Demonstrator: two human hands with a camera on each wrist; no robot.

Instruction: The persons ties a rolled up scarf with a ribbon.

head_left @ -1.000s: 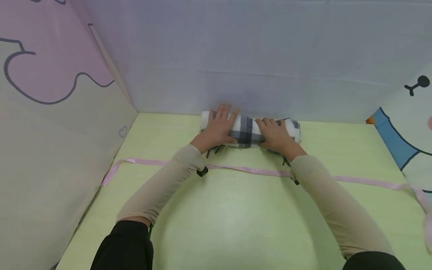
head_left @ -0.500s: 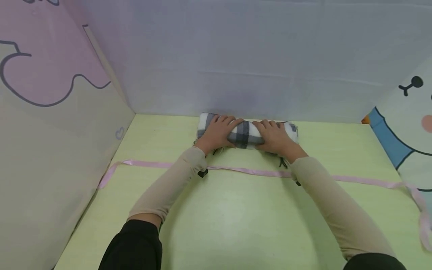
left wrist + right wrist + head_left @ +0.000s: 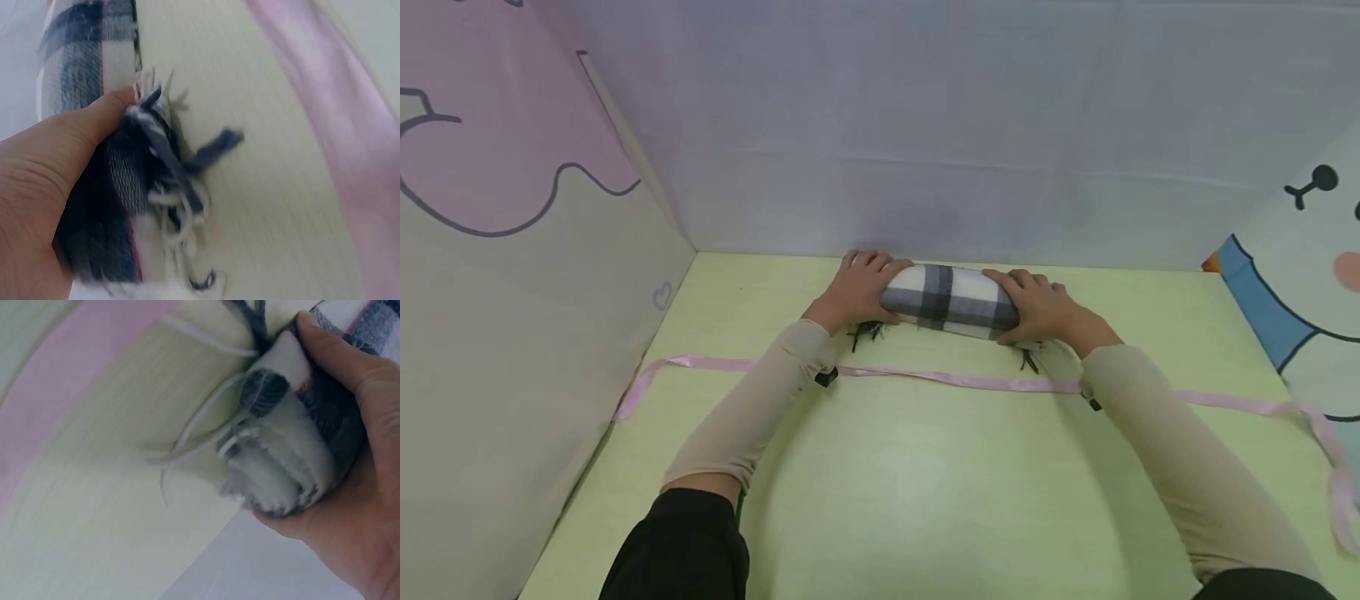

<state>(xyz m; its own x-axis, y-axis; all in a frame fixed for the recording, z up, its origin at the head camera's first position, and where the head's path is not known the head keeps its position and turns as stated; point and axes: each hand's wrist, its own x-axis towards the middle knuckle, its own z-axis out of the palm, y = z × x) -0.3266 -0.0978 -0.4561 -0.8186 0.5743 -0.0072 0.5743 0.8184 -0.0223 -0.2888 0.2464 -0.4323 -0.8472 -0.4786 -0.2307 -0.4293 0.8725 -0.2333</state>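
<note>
A rolled-up checked scarf (image 3: 951, 296), white with dark grey-blue bands, lies on the pale yellow table (image 3: 910, 483) near the back wall. My left hand (image 3: 859, 292) grips its left end, fingers over the top and thumb on the near side. At the right end, my right hand (image 3: 1045, 308) holds the roll the same way. The left wrist view shows the thumb pressing the scarf (image 3: 119, 56) beside its knotted fringe (image 3: 169, 162). In the right wrist view the hand (image 3: 369, 481) wraps the roll, whose coiled end (image 3: 269, 469) and loose threads show.
A pink ribbon (image 3: 966, 381) runs across the table in front of the scarf and hangs at both sides. A pale wall (image 3: 955, 167) stands behind, with printed panels at left (image 3: 512, 333) and right (image 3: 1330, 317).
Both hands have moved outward along the scarf, from nearer its middle to its two ends, baring more of the middle. The scarf stays near the back wall.
</note>
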